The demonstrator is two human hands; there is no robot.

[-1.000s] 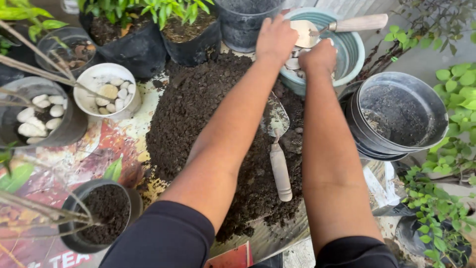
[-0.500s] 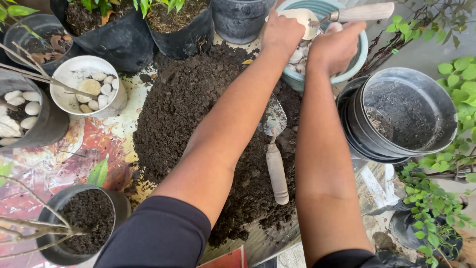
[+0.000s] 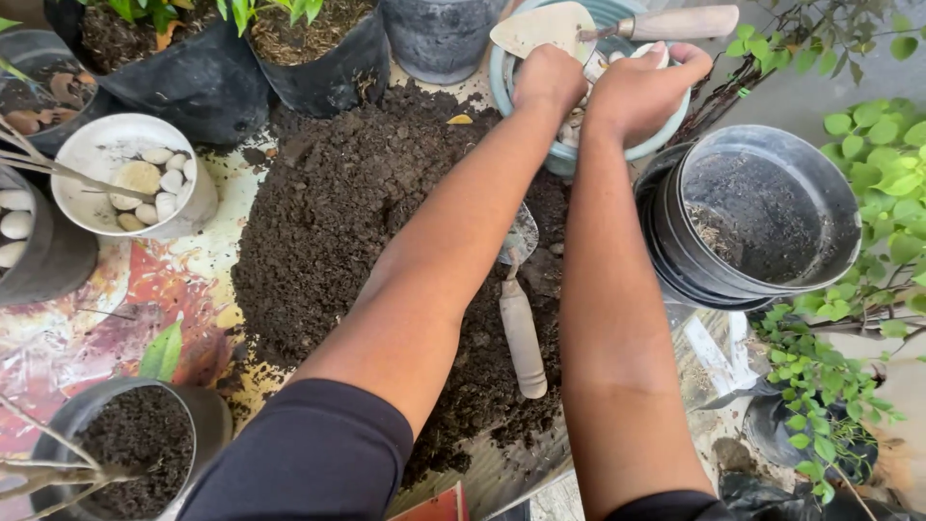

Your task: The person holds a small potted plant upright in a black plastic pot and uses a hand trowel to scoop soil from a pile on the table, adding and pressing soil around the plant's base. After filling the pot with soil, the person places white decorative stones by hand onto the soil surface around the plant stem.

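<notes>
While both hands work inside the pale blue-green bowl (image 3: 617, 154) at the far edge of the soil heap (image 3: 386, 251), the main hazard, as I judge it, is that bowl: it sits partly on loose soil beside the stack of black pots (image 3: 762, 222), and a downward push on its near rim could tip it and spill its white pebbles (image 3: 577, 123). The left hand (image 3: 548, 79) is curled into a fist over the pebbles; whether it grips any I cannot tell. The right hand (image 3: 641, 92) is closed around something small and pale, likely pebbles. A trowel (image 3: 617, 26) lies across the bowl's far rim and could slide off if the bowl rocks. A second trowel (image 3: 521, 309) lies on the soil between the forearms, where an elbow might knock it.

At left, a white cup (image 3: 121, 174) holds more pale stones. A black pot (image 3: 125, 453) near left is filled with soil. The stacked pots at right hold only a dusting of soil. Black grow bags (image 3: 318, 58) with plants stand far left.
</notes>
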